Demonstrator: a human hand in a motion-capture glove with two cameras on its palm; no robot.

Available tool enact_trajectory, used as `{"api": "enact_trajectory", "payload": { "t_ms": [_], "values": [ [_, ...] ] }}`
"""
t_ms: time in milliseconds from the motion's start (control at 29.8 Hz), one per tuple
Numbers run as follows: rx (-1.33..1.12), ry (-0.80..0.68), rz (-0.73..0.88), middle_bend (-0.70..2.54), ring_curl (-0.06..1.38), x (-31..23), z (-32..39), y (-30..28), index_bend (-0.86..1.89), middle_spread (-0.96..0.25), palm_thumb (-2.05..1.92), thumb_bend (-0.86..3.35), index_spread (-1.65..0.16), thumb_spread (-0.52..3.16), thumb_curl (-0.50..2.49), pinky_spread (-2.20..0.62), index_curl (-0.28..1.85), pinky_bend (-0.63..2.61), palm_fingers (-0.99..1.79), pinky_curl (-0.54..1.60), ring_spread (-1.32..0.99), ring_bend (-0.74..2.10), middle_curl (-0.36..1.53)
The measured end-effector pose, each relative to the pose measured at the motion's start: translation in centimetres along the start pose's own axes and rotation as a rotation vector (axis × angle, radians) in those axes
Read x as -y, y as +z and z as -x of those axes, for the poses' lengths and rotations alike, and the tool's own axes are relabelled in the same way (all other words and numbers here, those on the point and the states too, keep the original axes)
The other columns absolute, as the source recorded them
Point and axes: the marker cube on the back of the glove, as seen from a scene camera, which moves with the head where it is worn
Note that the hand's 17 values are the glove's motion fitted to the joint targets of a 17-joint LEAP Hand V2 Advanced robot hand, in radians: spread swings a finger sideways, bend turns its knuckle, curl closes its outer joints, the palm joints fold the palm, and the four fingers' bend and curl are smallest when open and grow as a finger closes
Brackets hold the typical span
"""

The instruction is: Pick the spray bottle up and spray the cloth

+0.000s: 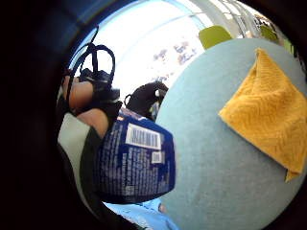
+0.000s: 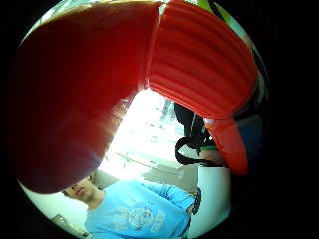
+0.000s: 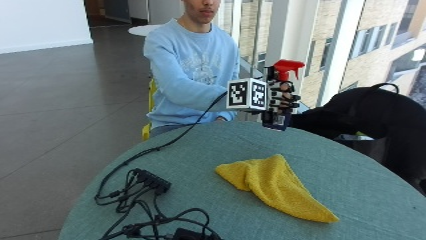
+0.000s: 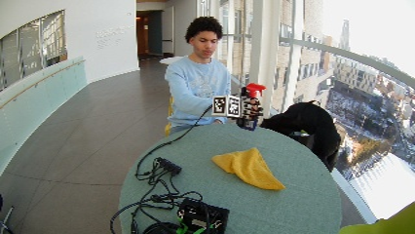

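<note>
Strong daylight floods in from the tall windows (image 4: 305,53) beside the worktop (image 3: 200,165), and the sky blows out to white glare in both palm views. The red spray head (image 2: 99,89), close to the lens, is blurred. Both palm views bend heavily toward dark rims.

The spray bottle (image 3: 279,95) — dark blue body with a barcode label, red ribbed trigger head — is held upright above the table's far edge. The cloth (image 3: 276,186) — yellow, crumpled into a loose wedge — lies mid-table, well apart from it.
</note>
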Motion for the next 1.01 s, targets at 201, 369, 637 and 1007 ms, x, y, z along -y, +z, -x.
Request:
{"api": "enact_trajectory", "payload": {
  "t_ms": [201, 369, 637, 1007],
  "values": [
    [0.025, -0.012, 0.019, 0.21, 0.34, 0.8, -0.3, 4.8, 0.14, -0.08, 0.94, -0.02, -0.24, 0.82, 0.67, 0.08, 0.42, 0.27, 1.00, 0.36, -0.04, 0.44, 0.43],
    [0.022, 0.003, 0.030, 0.20, 0.34, 0.7, -1.2, 7.5, 0.13, -0.09, 0.94, -0.02, -0.24, 0.85, 0.66, 0.08, 0.41, 0.25, 1.00, 0.35, -0.05, 0.43, 0.43],
    [-0.006, 0.018, 0.022, 0.19, 0.34, 0.5, -2.8, 8.4, 0.13, -0.09, 0.94, -0.02, -0.25, 0.88, 0.64, 0.08, 0.40, 0.23, 1.01, 0.35, -0.06, 0.41, 0.43],
    [0.003, 0.018, 0.042, 0.19, 0.35, -0.2, -3.5, 8.6, 0.13, -0.09, 0.94, -0.02, -0.26, 0.90, 0.63, 0.08, 0.39, 0.21, 1.01, 0.35, -0.06, 0.39, 0.42]
  ]
}}
